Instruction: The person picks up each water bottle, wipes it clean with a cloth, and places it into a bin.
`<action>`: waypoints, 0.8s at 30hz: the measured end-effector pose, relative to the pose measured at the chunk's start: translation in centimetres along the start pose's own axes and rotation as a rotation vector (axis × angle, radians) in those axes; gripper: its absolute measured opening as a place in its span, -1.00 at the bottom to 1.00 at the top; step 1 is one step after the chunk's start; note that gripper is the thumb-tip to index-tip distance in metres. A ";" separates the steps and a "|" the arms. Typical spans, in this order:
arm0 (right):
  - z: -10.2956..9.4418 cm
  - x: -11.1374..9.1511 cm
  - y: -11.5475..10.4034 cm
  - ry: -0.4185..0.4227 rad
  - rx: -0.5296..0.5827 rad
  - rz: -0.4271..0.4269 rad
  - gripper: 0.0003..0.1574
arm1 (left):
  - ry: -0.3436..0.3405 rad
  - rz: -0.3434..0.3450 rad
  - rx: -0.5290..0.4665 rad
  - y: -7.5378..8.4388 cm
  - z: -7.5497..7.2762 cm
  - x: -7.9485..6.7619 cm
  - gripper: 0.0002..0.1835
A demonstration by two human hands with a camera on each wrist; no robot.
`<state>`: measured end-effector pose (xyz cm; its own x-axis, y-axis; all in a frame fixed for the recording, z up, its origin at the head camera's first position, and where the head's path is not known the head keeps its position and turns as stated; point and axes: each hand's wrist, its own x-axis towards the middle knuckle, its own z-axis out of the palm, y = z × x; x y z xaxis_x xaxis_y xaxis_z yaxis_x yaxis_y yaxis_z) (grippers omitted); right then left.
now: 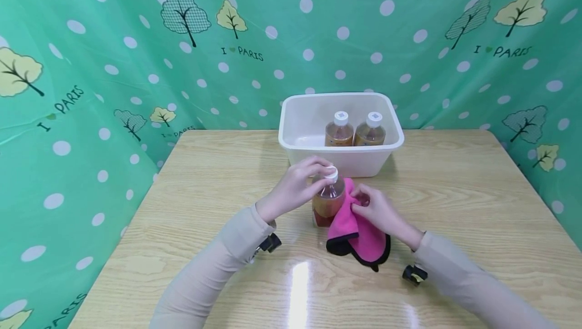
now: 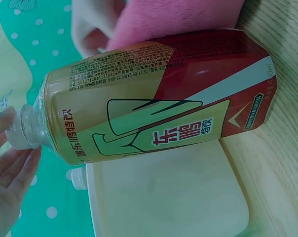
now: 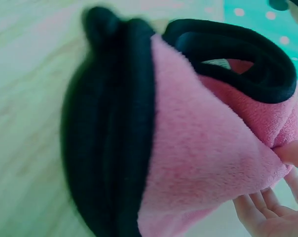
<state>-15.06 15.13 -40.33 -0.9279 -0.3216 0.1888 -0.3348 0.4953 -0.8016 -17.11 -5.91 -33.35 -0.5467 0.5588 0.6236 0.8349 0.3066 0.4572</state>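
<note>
An amber drink bottle (image 1: 328,202) with a red and yellow label and a white cap stands upright on the table, in front of the white bin. My left hand (image 1: 302,185) grips its cap between thumb and fingers, as the left wrist view shows around the cap (image 2: 21,129). Beside the bottle, my right hand (image 1: 375,207) pinches a pink cloth (image 1: 364,235) with black edging. In the head view the bunched cloth lies against the bottle's right side, its lower edge hanging near the tabletop. The cloth (image 3: 188,143) fills much of the right wrist view.
Behind the bottle stands a white plastic bin (image 1: 295,142). Two similar capped bottles, a left one (image 1: 339,132) and a right one (image 1: 370,132), stand in its right half. A green polka-dot curtain (image 1: 282,31) hangs behind and left of the wooden table (image 1: 218,182).
</note>
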 end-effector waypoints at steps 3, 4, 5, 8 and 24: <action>0.3 0.1 0.5 -0.009 -0.020 0.008 -0.81 | -0.001 0.004 -0.002 0.0 0.0 0.0 -0.83; 0.4 0.1 0.6 -0.008 -0.022 0.011 -0.81 | -0.001 0.006 0.000 0.0 0.0 0.0 -0.83; 0.4 0.1 0.7 -0.009 -0.026 0.015 -0.81 | -0.002 0.007 0.001 0.0 0.0 0.1 -0.83; 0.5 0.1 0.7 -0.010 -0.034 0.028 -0.81 | -0.003 0.007 0.002 0.0 0.0 0.1 -0.83; -1.6 0.1 -3.6 0.148 0.028 -0.084 -0.80 | -0.004 0.019 0.017 0.0 -0.1 0.0 -0.83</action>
<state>-14.16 14.62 -36.50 -0.9114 -0.2374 0.3361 -0.4097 0.4483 -0.7945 -17.13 -5.97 -33.28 -0.5303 0.5677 0.6297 0.8462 0.3085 0.4345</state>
